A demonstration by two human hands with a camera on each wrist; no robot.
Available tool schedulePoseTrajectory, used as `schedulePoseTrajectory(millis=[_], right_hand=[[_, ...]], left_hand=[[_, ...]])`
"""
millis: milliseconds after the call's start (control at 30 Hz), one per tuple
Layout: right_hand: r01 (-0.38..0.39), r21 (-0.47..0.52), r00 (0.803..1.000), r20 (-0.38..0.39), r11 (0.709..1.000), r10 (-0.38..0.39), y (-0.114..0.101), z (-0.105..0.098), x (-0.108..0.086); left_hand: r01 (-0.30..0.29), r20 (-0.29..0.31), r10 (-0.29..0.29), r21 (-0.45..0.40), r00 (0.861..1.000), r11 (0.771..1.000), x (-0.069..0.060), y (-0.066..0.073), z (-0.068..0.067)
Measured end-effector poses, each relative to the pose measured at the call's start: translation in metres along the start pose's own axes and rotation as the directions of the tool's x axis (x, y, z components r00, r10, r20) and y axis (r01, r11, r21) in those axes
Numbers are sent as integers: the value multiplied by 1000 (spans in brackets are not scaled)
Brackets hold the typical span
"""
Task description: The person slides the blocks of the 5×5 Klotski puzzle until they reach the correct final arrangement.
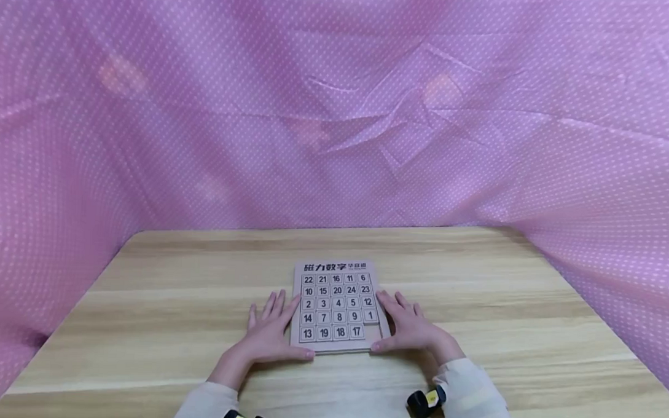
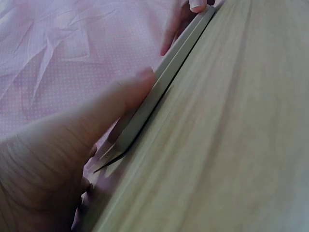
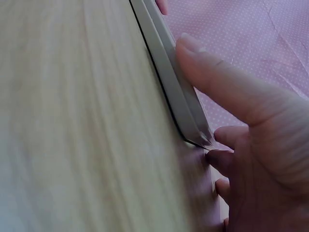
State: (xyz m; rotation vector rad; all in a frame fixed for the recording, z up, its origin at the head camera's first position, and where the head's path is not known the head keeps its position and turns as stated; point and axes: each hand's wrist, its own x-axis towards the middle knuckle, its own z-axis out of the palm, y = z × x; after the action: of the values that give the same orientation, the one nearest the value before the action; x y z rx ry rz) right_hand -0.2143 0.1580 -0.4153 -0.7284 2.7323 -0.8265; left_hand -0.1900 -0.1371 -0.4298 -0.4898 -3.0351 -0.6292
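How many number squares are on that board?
24 pale square number tiles: four upper rows of five, four in the bottom row, on the pale grey rectangular board.

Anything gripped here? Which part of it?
No closed grip: the left hand and right hand rest against the number puzzle around its near-left and near-right corners, fingers spread. Whether they squeeze it can't be told.
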Motion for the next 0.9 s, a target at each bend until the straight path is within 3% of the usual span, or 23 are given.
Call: schedulePoseTrajectory(millis=[367, 533, 800, 900], right_hand=[[-11, -28, 1000, 2, 1000, 12, -11, -3, -3], [18, -140, 1000, 6, 990, -17, -25, -5, -13], [185, -297, 982, 82, 937, -168, -60, 5, -20], [251, -372, 967, 131, 894, -217, -78, 15, -16]], left_hand=[[0, 3, 0, 8, 1000, 1000, 0, 0, 1], [-2, 7, 2, 13, 1000, 1000, -1, 1, 1], [-5, 6, 4, 2, 1000, 1000, -2, 2, 1], [-3, 5, 3, 0, 1000, 1000, -1, 1, 2]])
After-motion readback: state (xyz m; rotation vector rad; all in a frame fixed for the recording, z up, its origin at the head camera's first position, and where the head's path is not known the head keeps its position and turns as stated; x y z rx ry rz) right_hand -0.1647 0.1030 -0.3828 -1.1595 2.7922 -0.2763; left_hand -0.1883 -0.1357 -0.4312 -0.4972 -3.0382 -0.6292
